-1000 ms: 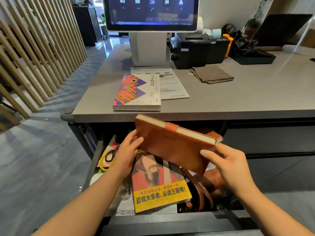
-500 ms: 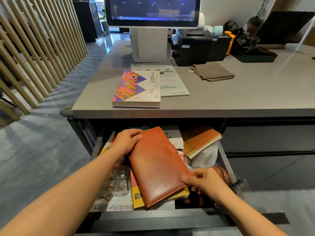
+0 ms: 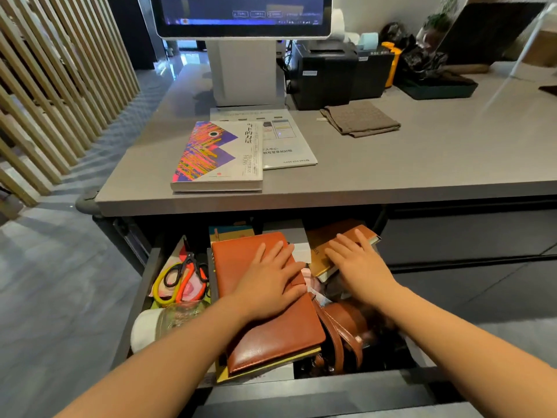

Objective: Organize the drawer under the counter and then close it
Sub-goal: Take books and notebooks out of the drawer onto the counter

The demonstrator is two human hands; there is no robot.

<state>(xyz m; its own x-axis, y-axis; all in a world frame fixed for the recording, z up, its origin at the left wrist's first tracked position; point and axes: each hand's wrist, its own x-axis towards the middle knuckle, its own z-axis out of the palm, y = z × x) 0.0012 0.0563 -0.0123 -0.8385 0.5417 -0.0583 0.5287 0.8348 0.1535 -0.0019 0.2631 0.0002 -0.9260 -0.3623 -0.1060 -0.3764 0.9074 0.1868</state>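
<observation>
The drawer (image 3: 134, 306) stands pulled out beneath the grey counter (image 3: 422, 164), at 6 o'clock in the view, and is crowded with things. The left hand (image 3: 271, 279) lies flat, fingers straight and spread, pressing on the cover of an orange-brown leather notebook (image 3: 280, 336) that fills the middle of the drawer, its long side running from 12 to 6 o'clock. This notebook rests on a yellow-edged book (image 3: 265, 368), which shows only along its near edge.

The right hand (image 3: 358, 263) is released too, its straight fingers resting on a tan notebook (image 3: 321, 241) at 1 o'clock in the drawer. That notebook is tilted, its far end partly under the counter's edge. It grips nothing that can be seen.

At 9 o'clock in the drawer lie scissors (image 3: 187, 273) with yellow and orange handles, just beside the leather notebook. Nearer, at 8 o'clock, a glass jar (image 3: 177, 318) with a white lid lies on its side. At 4 o'clock sits a brown leather bag (image 3: 346, 327) with straps, touching the notebook's right edge.

On the counter, at 12 o'clock from the drawer, a colourful book (image 3: 217, 155) overlaps a printed leaflet (image 3: 286, 146). A folded brown cloth (image 3: 360, 119) lies at 1 o'clock, with a monitor (image 3: 241, 13) and a black printer (image 3: 322, 73) behind.
</observation>
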